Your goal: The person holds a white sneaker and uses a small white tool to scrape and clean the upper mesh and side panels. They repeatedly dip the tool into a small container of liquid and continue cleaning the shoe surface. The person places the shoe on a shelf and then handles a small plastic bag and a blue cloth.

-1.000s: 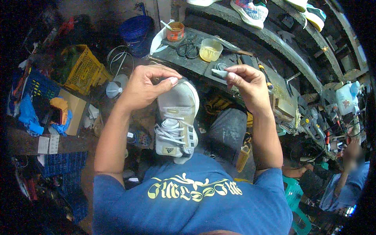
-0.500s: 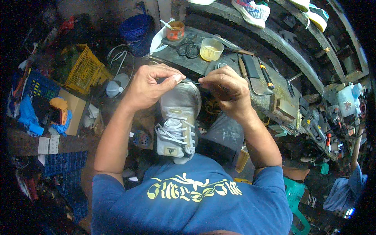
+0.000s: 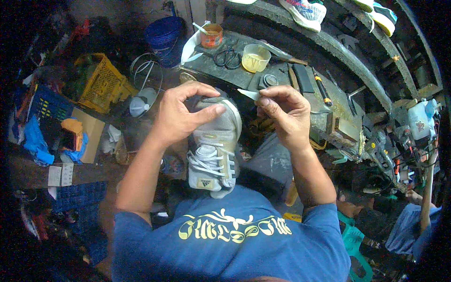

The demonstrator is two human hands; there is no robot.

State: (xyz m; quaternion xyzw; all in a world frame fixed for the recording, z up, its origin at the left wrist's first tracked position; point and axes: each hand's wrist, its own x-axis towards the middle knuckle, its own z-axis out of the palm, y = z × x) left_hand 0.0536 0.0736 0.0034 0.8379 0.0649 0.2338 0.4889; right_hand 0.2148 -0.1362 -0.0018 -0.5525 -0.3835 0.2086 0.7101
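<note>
A grey-white laced sneaker (image 3: 217, 127) sits upright in front of my chest, its toe pointing away from me and its tongue towards me. My left hand (image 3: 188, 110) grips the toe, the thumb on the upper and the index finger curled over the far edge, where a dark grey patch shows. Right of the toe, my right hand (image 3: 286, 110) pinches a small pale pointed piece (image 3: 249, 94) between thumb and fingers. Its tip points left and is apart from the shoe. What the piece is exactly, I cannot tell.
A dark workbench (image 3: 202, 66) beyond my hands bears a tin (image 3: 212, 36), black-handled scissors (image 3: 227, 58), a clear cup (image 3: 256, 58), a round container (image 3: 269, 81) and an orange-black tool (image 3: 322, 89). Sneakers (image 3: 305, 13) rest on racks above. A yellow crate (image 3: 101, 82) stands left.
My right hand has moved right, away from the toe, bringing the pale piece into plain view. My left thumb has dropped lower onto the upper, and its finger and thumb are wider apart.
</note>
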